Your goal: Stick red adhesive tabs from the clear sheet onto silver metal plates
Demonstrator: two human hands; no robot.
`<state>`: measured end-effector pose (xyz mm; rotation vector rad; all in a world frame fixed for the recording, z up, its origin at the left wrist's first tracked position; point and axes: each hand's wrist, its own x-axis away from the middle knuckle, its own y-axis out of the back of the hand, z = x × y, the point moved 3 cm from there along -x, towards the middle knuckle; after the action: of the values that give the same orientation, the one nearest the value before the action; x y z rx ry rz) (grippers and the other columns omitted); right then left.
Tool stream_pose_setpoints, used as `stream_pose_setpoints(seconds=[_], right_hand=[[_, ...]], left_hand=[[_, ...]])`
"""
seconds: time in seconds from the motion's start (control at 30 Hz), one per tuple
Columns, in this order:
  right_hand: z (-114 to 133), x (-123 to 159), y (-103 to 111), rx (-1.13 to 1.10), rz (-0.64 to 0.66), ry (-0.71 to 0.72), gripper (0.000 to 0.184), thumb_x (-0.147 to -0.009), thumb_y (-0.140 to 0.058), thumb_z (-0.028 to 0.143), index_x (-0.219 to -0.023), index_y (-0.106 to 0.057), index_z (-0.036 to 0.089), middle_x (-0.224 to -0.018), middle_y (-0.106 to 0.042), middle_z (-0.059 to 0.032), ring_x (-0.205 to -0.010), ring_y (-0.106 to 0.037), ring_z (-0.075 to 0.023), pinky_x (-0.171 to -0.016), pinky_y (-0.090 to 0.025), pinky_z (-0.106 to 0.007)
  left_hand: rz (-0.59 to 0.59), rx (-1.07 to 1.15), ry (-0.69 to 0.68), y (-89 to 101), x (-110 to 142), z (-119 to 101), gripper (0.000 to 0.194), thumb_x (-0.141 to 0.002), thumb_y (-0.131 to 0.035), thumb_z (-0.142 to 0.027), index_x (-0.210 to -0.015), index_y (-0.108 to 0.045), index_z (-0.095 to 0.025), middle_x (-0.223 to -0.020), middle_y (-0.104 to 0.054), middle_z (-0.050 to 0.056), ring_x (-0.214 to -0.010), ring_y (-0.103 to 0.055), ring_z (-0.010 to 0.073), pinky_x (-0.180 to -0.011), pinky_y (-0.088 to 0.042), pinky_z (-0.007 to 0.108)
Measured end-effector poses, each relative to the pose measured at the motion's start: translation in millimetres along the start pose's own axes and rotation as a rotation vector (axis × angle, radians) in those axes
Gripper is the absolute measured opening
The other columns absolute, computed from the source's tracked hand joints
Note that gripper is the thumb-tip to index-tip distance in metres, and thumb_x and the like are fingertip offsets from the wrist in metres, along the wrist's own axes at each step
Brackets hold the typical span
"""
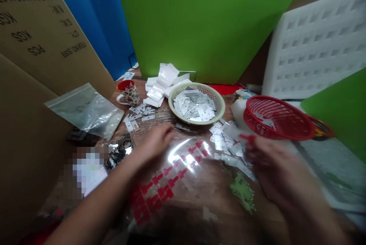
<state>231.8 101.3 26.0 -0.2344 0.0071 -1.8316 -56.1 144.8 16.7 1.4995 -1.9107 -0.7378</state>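
My right hand (267,155) is smeared by motion. It is closed on a small red piece (246,138) that resembles the flat red pieces on the table. My left hand (158,138) reaches over the back of a clear plastic sheet (177,149), fingers curled together; what they hold, if anything, is hidden. Rows of red T-shaped pieces (157,178) lie on or under that glossy sheet. Between my right hand and the basin, small white-silver rectangular plates (224,140) lie in a loose heap. Green pieces (242,193) are bunched below my right hand.
A cream perforated basin (197,121) holds many plates. A red basket (278,119) stands right. A patterned mug (131,96), zip bag (85,109) and black parts (118,155) are left. Cardboard (57,39), a green panel (206,20) and white foam (317,42) enclose the table.
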Motion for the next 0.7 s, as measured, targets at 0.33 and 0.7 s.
stream_pose_setpoints(seconds=[0.33, 0.7], right_hand=[[6.9, -0.6, 4.9, -0.29, -0.072, -0.047, 0.031, -0.089, -0.056, 0.043, -0.087, -0.076, 0.02, -0.088, -0.07, -0.0107, -0.069, -0.06, -0.0129, -0.062, -0.048, -0.031], [-51.1, 44.6, -35.4, 0.27, 0.231, -0.036, 0.023, -0.082, -0.064, 0.04, -0.085, -0.071, 0.018, -0.074, -0.069, -0.0033, -0.068, -0.061, -0.0169, -0.066, -0.05, -0.029]], left_hand=[[0.018, -0.395, 0.14, 26.1, -75.0, 67.5, 0.035, -0.088, -0.058, -0.033, -0.118, -0.056, -0.015, -0.12, -0.059, 0.011, -0.103, -0.06, 0.0234, -0.086, -0.051, 0.044], [-0.113, -0.18, 0.131, 38.4, -48.4, 39.2, 0.026, -0.073, -0.061, -0.015, -0.099, -0.06, -0.015, -0.085, -0.067, 0.009, -0.086, -0.064, 0.027, -0.074, -0.048, 0.035]])
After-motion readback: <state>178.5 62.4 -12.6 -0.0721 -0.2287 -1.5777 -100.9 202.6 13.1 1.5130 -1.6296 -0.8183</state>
